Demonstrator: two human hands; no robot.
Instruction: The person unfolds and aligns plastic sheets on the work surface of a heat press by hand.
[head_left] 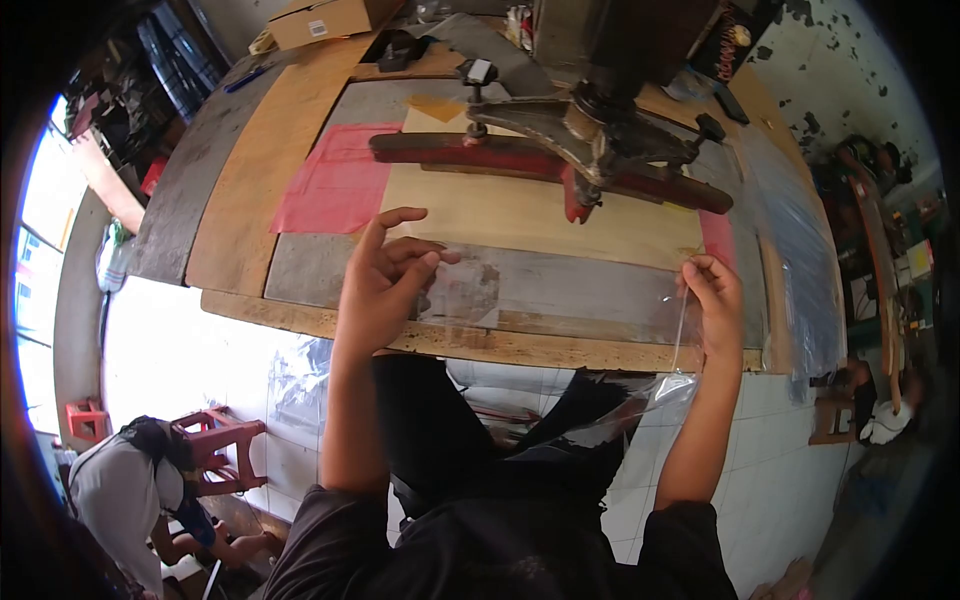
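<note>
A clear plastic sheet (655,393) hangs between my hands in front of the table edge, sagging over my lap. My left hand (385,275) pinches its left side between thumb and fingers, with the index finger raised. At the sheet's right corner, my right hand (712,295) grips with thumb and fingertips pressed together. Beyond both hands lies a cream-coloured sheet (480,215) on the grey press bed, with pink pieces (335,180) at its sides. Above it stands a press arm with a dark red bar (440,150); a pointed red tip hangs from it.
A wooden table edge (480,345) runs before me. Stacked clear plastic (800,270) lies at the right end. A cardboard box (325,22) sits at the back left. One person (125,490) bends near a red stool (225,450) at lower left; others are at far right.
</note>
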